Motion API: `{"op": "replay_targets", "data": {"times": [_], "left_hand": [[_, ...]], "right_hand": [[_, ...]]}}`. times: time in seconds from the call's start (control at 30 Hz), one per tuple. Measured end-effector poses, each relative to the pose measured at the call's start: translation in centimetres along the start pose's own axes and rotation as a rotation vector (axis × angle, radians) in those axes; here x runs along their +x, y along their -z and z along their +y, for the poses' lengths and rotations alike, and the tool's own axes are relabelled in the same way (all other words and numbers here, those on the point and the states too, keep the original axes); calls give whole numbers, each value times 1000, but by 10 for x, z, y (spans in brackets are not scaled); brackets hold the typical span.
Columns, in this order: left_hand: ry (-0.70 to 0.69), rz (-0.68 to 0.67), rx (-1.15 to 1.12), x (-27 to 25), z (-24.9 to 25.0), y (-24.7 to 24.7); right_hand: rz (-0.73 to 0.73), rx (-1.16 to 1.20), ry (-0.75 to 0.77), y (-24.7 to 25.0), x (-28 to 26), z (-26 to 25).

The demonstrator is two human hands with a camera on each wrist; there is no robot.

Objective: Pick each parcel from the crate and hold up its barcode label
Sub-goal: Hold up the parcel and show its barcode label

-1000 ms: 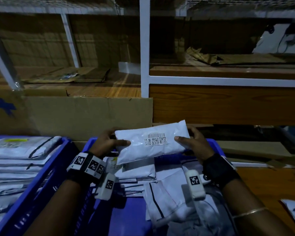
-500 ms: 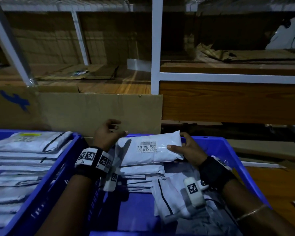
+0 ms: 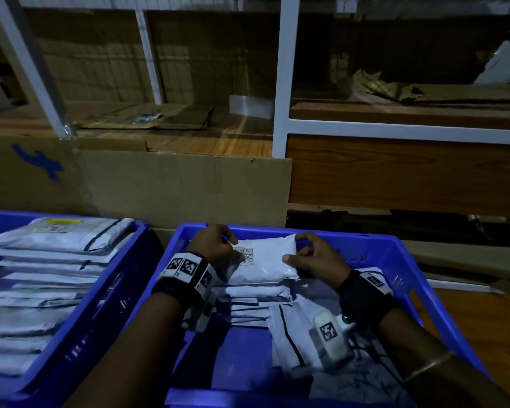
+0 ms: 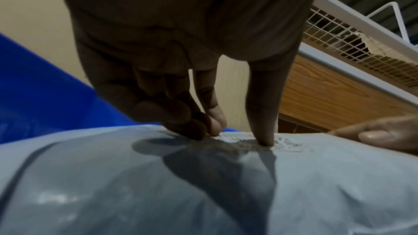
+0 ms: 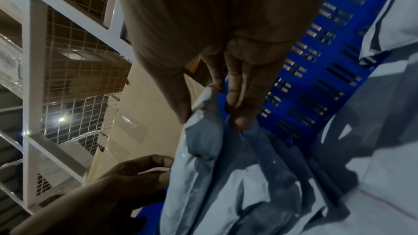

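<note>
A white parcel point(image 3: 265, 260) point(image 4: 203, 194) point(image 5: 226, 176) lies on a stack at the back of the right blue crate point(image 3: 380, 254), with its barcode label point(image 3: 246, 254) facing up. My left hand point(image 3: 212, 245) point(image 4: 237, 131) is over the parcel's left end. Its thumb and fingertips point(image 4: 262, 137) press down on the label area. My right hand point(image 3: 315, 260) point(image 5: 210, 106) pinches the parcel's right edge between thumb and fingers. More white parcels point(image 3: 292, 334) lie loose lower in the same crate.
A second blue crate point(image 3: 100, 290) at the left holds several stacked flat parcels. A cardboard sheet point(image 3: 174, 187) stands behind both crates. Above it is a white shelf frame point(image 3: 283, 83) with wooden boards. The right crate's slotted wall point(image 5: 328, 78) is close beside my right hand.
The parcel has come down from its raised, label-facing position onto the stack in the right crate. My left hand let go of its left end and now presses on top.
</note>
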State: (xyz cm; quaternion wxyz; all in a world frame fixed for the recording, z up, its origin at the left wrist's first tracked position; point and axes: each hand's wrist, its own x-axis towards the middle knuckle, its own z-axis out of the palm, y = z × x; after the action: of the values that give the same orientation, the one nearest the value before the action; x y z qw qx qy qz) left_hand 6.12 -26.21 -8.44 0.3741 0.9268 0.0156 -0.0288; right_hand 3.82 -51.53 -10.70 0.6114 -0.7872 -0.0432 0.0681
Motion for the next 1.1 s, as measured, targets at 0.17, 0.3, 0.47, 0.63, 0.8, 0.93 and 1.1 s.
{"op": "replay_targets", "data": {"times": [0.17,0.3,0.47,0.63,0.8,0.93,1.1], "left_hand": [[58,18,30,2,-2,-1],[82,34,36,3,-5,-1],[91,8,23,5,-6,1],[84,4,8,3,-4,4],[45,-19,-12,-1,1,5],[-24,2,-11,-6,10,4],[-21,-27,29,-13,11,0]], "right_hand": [[77,-161,50,9,-1,-9],[73,-471,132,19,-5,-29],[-125,-830,270,11,4,-53],[-345,-1139,289,-14,23,-60],[-353,-1254,296,-33,32,-59],[-336,-1244,297,-39,36,-54],[-364,-1217,261,-39,34,-47]]}}
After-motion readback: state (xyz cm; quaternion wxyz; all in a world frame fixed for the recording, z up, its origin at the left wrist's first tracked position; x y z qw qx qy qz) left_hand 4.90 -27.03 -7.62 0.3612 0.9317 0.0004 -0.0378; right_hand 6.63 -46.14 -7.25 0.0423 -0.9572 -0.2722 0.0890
